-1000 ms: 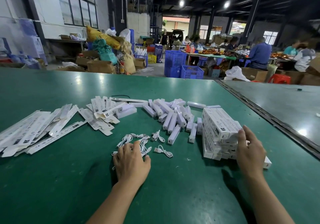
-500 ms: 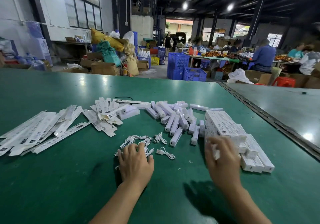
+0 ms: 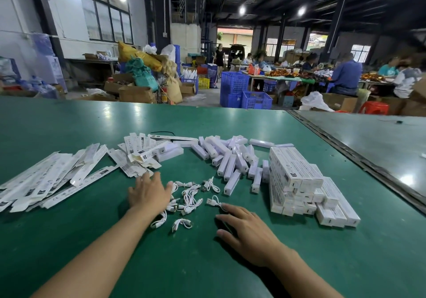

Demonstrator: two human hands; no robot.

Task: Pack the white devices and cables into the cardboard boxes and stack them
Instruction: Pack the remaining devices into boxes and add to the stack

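seemingly starting a fresh pack: left hand (image 3: 149,191) and right hand (image 3: 249,231) spread flat, empty, beside the cables (image 3: 186,196); devices (image 3: 228,159) behind, stack (image 3: 297,182) right. next needs a flat box (image 3: 88,167) picked and opened.

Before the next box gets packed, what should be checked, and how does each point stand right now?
1. Hands free: ok. The left hand and right hand lie open on the table, holding nothing.
2. Cables in reach: ok. The cables lie between the hands.
3. Devices to pack: ok. Loose devices lie beyond the cables.
4. Boxes ready: ok. The flat boxes lie fanned out to the left of the left hand.
5. Stack steady: cannot tell. The stack is stepped and uneven on its right.
6. Cables untangled: cannot tell. Several overlap.
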